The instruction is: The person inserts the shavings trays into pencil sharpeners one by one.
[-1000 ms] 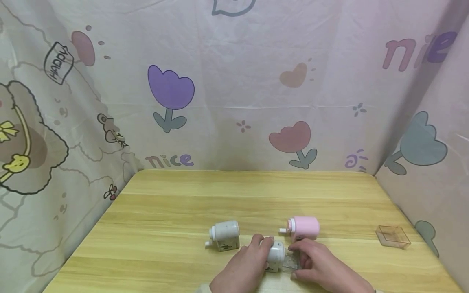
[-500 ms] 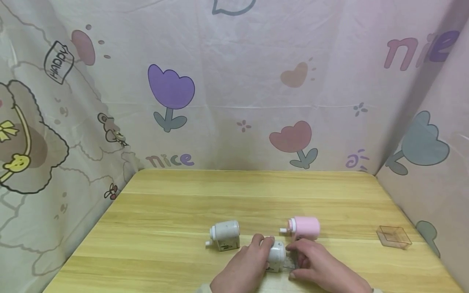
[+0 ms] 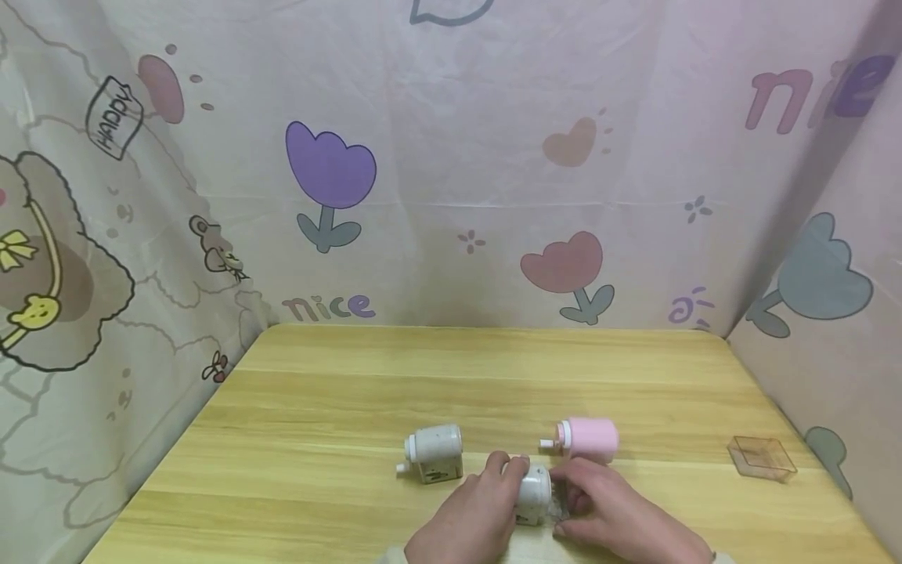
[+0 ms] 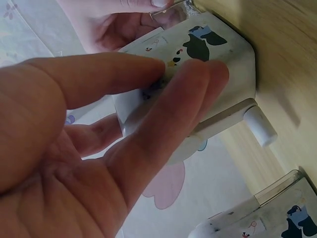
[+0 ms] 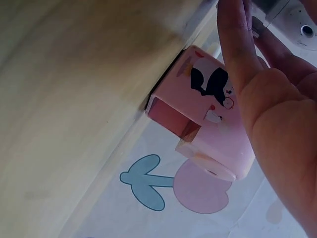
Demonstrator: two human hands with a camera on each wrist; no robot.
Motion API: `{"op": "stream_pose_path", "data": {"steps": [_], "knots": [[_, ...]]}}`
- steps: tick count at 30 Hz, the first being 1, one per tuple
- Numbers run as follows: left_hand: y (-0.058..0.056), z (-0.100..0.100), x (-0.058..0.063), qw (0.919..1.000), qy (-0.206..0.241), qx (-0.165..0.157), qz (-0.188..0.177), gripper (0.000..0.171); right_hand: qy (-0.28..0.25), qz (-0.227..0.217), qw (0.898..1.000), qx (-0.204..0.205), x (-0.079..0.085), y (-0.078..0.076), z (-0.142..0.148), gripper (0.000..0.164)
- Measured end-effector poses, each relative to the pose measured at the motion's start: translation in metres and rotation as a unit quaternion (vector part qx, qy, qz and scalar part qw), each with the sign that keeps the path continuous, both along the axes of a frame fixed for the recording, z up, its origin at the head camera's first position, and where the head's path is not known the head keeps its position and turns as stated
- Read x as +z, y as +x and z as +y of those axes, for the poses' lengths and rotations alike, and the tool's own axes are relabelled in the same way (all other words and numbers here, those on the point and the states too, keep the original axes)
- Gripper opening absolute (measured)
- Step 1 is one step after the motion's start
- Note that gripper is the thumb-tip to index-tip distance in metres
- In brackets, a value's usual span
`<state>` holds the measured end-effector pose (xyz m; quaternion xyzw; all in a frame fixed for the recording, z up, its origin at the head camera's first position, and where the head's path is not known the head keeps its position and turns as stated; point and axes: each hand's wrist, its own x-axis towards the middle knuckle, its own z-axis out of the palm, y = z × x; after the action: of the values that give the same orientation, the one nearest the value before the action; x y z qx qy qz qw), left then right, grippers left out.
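Note:
My left hand (image 3: pixel 468 509) grips a white crank pencil sharpener (image 3: pixel 533 495) near the table's front, steadying it from its left side. A panda print and the crank arm show on it in the left wrist view. My right hand (image 3: pixel 613 505) pinches a clear shavings drawer (image 4: pixel 174 16) between thumb and fingers at the sharpener's right end. The drawer sits partly in the body, and its outer part is mostly covered by the fingers. Just behind the right hand is a pink pencil sharpener (image 3: pixel 592 437), whose drawer slot gapes in the right wrist view.
A second white pencil sharpener (image 3: pixel 435 453) stands to the left of my hands, its crank pointing left. Far right on the wooden table (image 3: pixel 493 356) lies a loose transparent brownish drawer (image 3: pixel 761 460). Patterned curtain cloth (image 3: pixel 451 157) encloses the table at the back and sides.
My right hand has shifted slightly left, pushing the clear drawer deeper into the white sharpener; less of it sticks out. My left hand stays on the sharpener.

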<state>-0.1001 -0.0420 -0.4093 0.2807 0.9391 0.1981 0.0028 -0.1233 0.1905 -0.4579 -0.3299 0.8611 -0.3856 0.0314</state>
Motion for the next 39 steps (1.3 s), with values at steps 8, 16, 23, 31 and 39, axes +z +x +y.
{"op": "stream_pose_path", "data": {"steps": [8, 16, 23, 31, 39], "knots": [[0.001, 0.001, 0.0, 1.0, 0.0, 0.002, 0.0, 0.048, 0.005, -0.015, 1.0, -0.001, 0.002, 0.0, -0.002, 0.045], [0.002, 0.001, -0.001, 0.9999, -0.003, 0.001, 0.01, 0.048, -0.006, -0.014, 1.0, 0.015, 0.001, -0.002, -0.006, 0.039], [0.002, 0.002, 0.0, 0.9999, -0.009, 0.007, 0.009, 0.05, -0.008, -0.002, 1.0, 0.009, -0.001, -0.002, -0.007, 0.04], [0.002, 0.001, 0.001, 0.9999, -0.011, 0.004, 0.006, 0.051, -0.004, 0.001, 1.0, 0.011, 0.001, -0.005, -0.01, 0.037], [0.003, 0.003, 0.0, 0.9997, -0.019, 0.014, -0.004, 0.055, -0.014, -0.007, 0.999, 0.031, 0.004, -0.005, -0.011, 0.033]]}}
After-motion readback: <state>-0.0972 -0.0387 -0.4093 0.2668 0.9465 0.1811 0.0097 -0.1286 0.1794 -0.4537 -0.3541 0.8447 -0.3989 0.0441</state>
